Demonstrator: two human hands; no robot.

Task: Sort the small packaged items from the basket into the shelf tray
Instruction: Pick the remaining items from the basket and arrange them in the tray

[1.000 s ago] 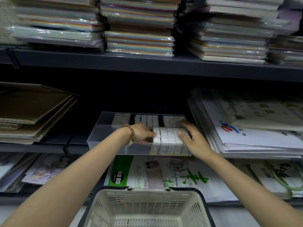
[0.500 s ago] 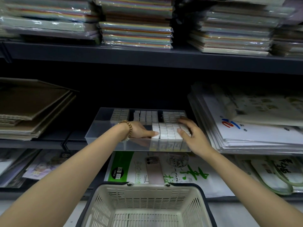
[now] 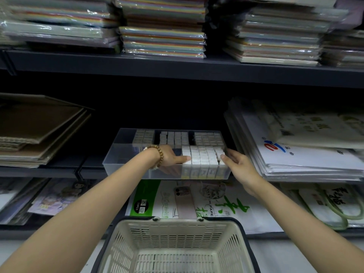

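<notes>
Squeezing from both sides, by the look of it. At the left fingers (image 3: 183, 159): one digit straight, pressed flat against the left face of the packs (image 3: 202, 156), clasping nothing; the rest tucked out of sight behind the left hand (image 3: 170, 157). At the right fingers (image 3: 223, 157): bent against the right edge of the same block, at a leaning end row; pinching one pack or merely pushing, cannot tell. Right hand (image 3: 239, 165) just outside the tray's right wall.

So: packs directly between the two hands, touching both, neither nearer. Rows running left to right, along the line from one hand to the other. Seated in the near right part of the clear tray (image 3: 118, 154) on the middle shelf (image 3: 59, 170), with bare tray floor to the left, past the left hand.

Probably closing up the rows; any sideways shove likely to topple the leaning end packs. Below and nearer, the basket (image 3: 177, 227), with no packs showing in the visible part.
</notes>
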